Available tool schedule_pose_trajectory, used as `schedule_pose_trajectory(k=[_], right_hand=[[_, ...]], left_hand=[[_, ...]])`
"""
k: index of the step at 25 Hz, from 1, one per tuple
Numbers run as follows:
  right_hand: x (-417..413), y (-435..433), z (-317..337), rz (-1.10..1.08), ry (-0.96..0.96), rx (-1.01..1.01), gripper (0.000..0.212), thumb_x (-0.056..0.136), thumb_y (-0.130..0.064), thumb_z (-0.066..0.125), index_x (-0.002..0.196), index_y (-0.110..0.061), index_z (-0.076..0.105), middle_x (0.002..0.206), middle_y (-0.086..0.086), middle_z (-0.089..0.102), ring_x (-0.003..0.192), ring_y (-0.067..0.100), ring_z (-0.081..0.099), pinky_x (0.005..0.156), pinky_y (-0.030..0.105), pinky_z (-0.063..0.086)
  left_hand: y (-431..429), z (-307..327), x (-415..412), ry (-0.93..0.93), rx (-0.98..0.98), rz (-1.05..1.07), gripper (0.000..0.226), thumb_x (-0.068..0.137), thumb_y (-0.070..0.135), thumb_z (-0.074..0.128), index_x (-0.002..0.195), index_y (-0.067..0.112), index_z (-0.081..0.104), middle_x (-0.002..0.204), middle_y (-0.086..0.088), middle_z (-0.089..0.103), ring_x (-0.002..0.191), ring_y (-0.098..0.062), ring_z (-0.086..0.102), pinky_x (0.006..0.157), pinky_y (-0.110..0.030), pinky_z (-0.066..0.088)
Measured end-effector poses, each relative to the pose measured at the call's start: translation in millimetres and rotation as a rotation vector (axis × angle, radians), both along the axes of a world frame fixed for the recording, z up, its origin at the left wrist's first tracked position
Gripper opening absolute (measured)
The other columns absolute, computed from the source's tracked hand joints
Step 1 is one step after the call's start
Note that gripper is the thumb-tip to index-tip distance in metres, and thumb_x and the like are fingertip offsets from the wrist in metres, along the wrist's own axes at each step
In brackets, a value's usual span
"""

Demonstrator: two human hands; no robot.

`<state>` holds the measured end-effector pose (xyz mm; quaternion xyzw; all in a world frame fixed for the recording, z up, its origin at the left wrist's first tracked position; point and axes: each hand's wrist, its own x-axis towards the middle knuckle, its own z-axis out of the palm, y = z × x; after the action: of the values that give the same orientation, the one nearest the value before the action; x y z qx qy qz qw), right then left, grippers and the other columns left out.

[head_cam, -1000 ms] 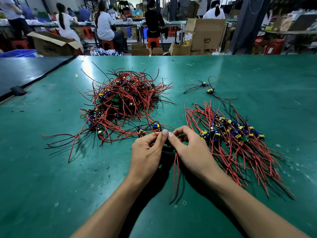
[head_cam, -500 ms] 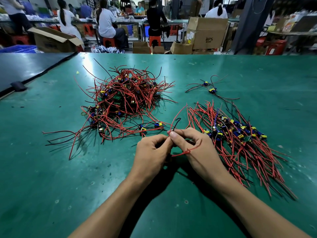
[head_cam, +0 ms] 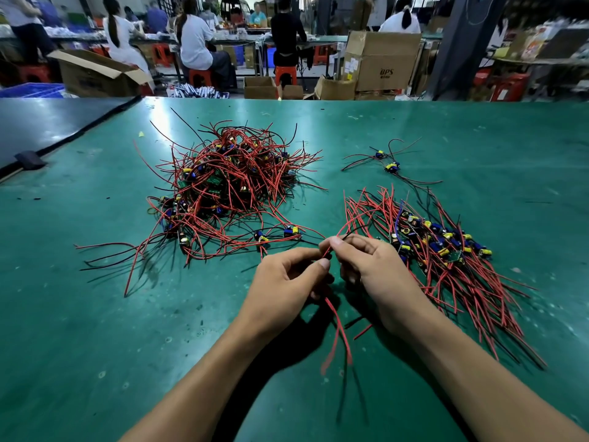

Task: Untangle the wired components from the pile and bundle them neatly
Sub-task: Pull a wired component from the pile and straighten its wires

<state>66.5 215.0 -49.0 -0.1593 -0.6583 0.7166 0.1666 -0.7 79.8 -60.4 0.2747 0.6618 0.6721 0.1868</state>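
A tangled pile (head_cam: 223,189) of small boards with red and black wires lies left of centre on the green table (head_cam: 95,330). A laid-out row of wired components (head_cam: 446,260) fans out at the right. My left hand (head_cam: 283,291) and my right hand (head_cam: 376,275) meet near the table's middle, both pinching one wired component whose body is hidden between the fingers. Its red wires (head_cam: 338,333) hang down toward me, and more wire loops up past my right fingertips.
Two loose wired components (head_cam: 387,162) lie apart at the back right. A darker table section (head_cam: 47,129) adjoins at the left. Beyond the far edge are cardboard boxes (head_cam: 381,59), red stools and seated people (head_cam: 197,43).
Both hands have shifted slightly toward me. The held component's red wires, looped at my right fingers half a second ago, now hang down below the hands.
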Motion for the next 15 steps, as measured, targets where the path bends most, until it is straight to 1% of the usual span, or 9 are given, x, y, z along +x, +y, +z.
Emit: schedule_pose_trajectory(k=[2,5,8,10,11,13,14,15], right_hand=[[-1.5,1.3,-0.6,0.041,-0.012,-0.068,0.02,0.094,-0.025,0.066,0.082,-0.015,0.077,0.057,-0.002,0.044,0.045,0.009,0.033,0.04,0.018,0.028],[-2.2,4.2,1.5,0.083,-0.001,-0.18,0.021,0.084,-0.035,0.071,0.079,-0.015,0.077,0.064,-0.004,0.055,0.044,0.006,0.04,0.039,0.016,0.032],[-1.8,3.5,3.3,0.082,-0.004,-0.246,0.02,0.079,-0.037,0.072,0.076,-0.017,0.076,0.064,-0.003,0.057,0.044,0.006,0.044,0.042,0.018,0.036],[-0.4,0.1,2.8,0.104,0.0,-0.278,0.017,0.077,-0.034,0.075,0.08,-0.017,0.075,0.062,0.0,0.056,0.045,0.008,0.045,0.046,0.02,0.04],[0.7,-1.7,2.2,0.112,0.004,-0.256,0.017,0.077,-0.03,0.077,0.083,-0.014,0.075,0.062,0.001,0.058,0.046,0.009,0.048,0.047,0.019,0.043],[3.1,-5.4,2.7,0.107,0.004,-0.135,0.016,0.081,-0.021,0.078,0.087,-0.006,0.075,0.068,0.005,0.067,0.054,0.011,0.058,0.051,0.019,0.05],[4.0,-6.2,3.7,0.089,0.002,-0.071,0.015,0.084,-0.018,0.077,0.086,-0.004,0.075,0.07,0.006,0.069,0.057,0.011,0.06,0.052,0.019,0.05],[4.6,-5.7,4.1,0.064,-0.009,-0.012,0.016,0.087,-0.018,0.075,0.084,-0.003,0.075,0.067,0.004,0.067,0.055,0.01,0.058,0.05,0.017,0.048]], left_hand=[[-2.5,1.5,-0.2,-0.059,0.019,-0.046,0.015,0.093,0.002,0.059,0.086,0.011,0.069,0.075,-0.012,0.073,0.067,-0.024,0.068,0.06,-0.026,0.052],[-3.2,3.5,-0.5,-0.14,0.036,-0.064,0.013,0.089,-0.006,0.058,0.083,0.002,0.066,0.072,-0.014,0.071,0.06,-0.022,0.067,0.058,-0.024,0.052],[-3.7,7.4,0.7,-0.186,0.045,-0.037,0.017,0.087,-0.006,0.06,0.077,0.006,0.068,0.075,-0.018,0.072,0.067,-0.026,0.07,0.063,-0.028,0.054],[-3.1,6.4,-0.4,-0.163,0.043,-0.02,0.021,0.086,-0.005,0.062,0.073,0.009,0.069,0.074,-0.016,0.071,0.068,-0.027,0.067,0.065,-0.031,0.053],[-2.9,5.7,-0.8,-0.127,0.027,-0.012,0.022,0.086,-0.005,0.063,0.072,0.01,0.069,0.071,-0.013,0.07,0.067,-0.025,0.064,0.065,-0.031,0.051],[-2.8,4.0,-0.9,-0.07,0.001,-0.013,0.022,0.085,-0.005,0.063,0.071,0.01,0.069,0.066,-0.008,0.067,0.062,-0.02,0.058,0.062,-0.028,0.047],[-2.4,4.3,-0.6,-0.065,0.002,-0.018,0.02,0.086,-0.005,0.064,0.072,0.009,0.069,0.065,-0.007,0.066,0.06,-0.016,0.058,0.06,-0.026,0.047],[-2.1,4.2,-0.4,-0.065,0.007,-0.018,0.018,0.086,-0.003,0.064,0.073,0.008,0.069,0.065,-0.006,0.067,0.058,-0.014,0.058,0.058,-0.023,0.048]])
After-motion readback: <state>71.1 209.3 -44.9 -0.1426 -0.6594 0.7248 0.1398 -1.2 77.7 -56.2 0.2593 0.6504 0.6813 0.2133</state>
